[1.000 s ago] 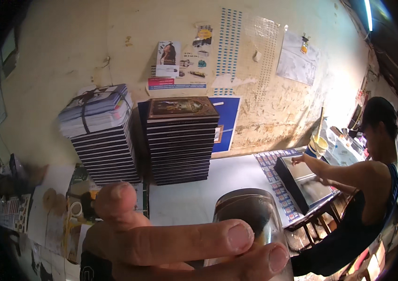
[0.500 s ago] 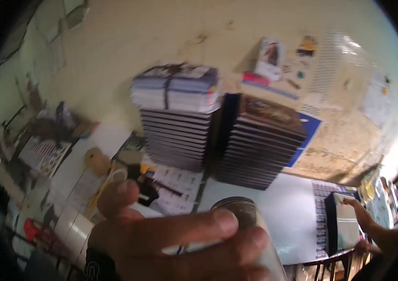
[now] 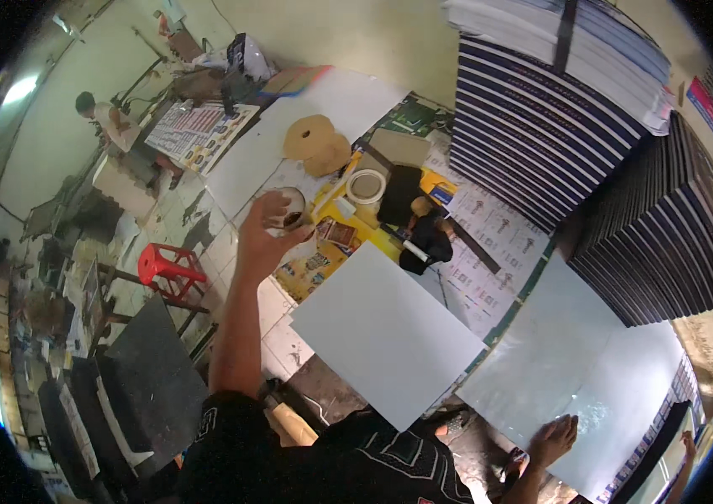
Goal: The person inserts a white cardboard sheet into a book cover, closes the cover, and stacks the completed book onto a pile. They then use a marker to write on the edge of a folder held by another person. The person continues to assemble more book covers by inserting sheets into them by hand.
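Glass (image 3: 293, 215) held in left hand (image 3: 263, 228), thumb and fingers curled round it, near tape roll (image 3: 366, 202). Right hand (image 3: 555, 440) at white tabletop (image 3: 541, 353); grip cannot be told. Step, judged: one-handed glass handling. Next move likely calls for steady, level grip.

Cream wall (image 3: 373, 38) rising at the back, a bright light (image 3: 20, 90) glowing upper left, pale tiled floor (image 3: 224, 249) below, red stool (image 3: 152, 263) standing on it, and here's the whitish worktop (image 3: 512, 374) stretching right!
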Motion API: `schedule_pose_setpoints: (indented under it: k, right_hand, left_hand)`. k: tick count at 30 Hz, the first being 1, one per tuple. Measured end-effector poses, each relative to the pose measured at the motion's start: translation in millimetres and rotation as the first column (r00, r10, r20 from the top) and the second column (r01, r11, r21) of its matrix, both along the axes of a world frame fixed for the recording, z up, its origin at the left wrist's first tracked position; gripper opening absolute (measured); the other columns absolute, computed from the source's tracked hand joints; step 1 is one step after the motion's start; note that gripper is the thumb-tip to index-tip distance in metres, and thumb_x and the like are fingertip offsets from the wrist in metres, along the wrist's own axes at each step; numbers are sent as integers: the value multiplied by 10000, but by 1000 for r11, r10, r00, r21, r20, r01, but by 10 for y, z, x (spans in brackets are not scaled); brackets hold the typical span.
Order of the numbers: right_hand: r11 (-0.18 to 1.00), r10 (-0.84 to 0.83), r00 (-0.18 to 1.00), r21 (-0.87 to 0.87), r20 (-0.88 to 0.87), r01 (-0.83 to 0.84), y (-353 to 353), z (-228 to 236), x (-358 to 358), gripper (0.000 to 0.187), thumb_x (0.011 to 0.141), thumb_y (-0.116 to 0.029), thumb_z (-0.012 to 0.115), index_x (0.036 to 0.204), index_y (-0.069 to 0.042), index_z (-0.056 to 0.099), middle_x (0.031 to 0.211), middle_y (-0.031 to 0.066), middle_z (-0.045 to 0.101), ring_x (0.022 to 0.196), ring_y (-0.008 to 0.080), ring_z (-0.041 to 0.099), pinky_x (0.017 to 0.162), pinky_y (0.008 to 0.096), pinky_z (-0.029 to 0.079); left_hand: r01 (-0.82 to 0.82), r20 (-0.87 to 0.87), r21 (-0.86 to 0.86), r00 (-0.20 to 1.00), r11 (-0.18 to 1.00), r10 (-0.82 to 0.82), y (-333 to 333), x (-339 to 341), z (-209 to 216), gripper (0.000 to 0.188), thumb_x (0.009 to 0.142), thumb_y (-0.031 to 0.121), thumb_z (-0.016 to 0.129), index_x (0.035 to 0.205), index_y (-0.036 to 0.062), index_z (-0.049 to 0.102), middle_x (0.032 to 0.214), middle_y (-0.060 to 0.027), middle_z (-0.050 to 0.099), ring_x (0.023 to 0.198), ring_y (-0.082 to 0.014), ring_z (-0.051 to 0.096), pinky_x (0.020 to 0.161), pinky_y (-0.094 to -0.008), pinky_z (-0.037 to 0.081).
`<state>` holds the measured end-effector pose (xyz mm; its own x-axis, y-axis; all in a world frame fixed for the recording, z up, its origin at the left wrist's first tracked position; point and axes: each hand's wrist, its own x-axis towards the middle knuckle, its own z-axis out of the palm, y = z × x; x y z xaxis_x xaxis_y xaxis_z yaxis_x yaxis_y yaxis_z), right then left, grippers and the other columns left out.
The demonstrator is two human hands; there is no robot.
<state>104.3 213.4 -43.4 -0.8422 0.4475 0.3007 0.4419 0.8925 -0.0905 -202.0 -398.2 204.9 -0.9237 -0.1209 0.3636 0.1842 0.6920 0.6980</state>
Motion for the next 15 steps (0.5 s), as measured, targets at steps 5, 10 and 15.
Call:
schedule_pose_setpoints:
  k: [5, 10, 15]
  right_hand:
    - [1000, -2, 999, -29, -33, 1, -18, -50, 29, 486, 978, -336, 427, 1227, 56, 569, 1325, 263, 527, 1254, 404, 482, 1059, 510, 375]
    - [995, 80, 993, 63, -81, -75, -15, 1, 106, 478, 970, -320, 437, 1218, 67, 570, 1297, 287, 536, 1223, 431, 496, 1051, 522, 384]
    - [999, -10, 999, -35, -49, 8, -123, 59, -15, 433, 927, -271, 455, 1161, 72, 576, 1286, 287, 538, 1229, 444, 477, 1057, 529, 365]
  left_hand:
    - [-208, 194, 77, 963, 975, 190, -867, -450, -1307, 722, 658, 237, 891, 1231, 7, 518, 1143, -153, 648, 1053, -251, 627, 892, -383, 507]
    - [-215, 129, 82, 971, 973, 203, -1042, -801, -1795, 731, 667, 259, 880, 1238, -6, 508, 1148, -172, 641, 1076, -289, 622, 913, -398, 502]
    - [-168, 247, 403, 966, 900, 70, -1080, -783, -1749, 893, 669, 129, 851, 1371, -79, 341, 1325, -267, 482, 1164, -321, 554, 956, -402, 495]
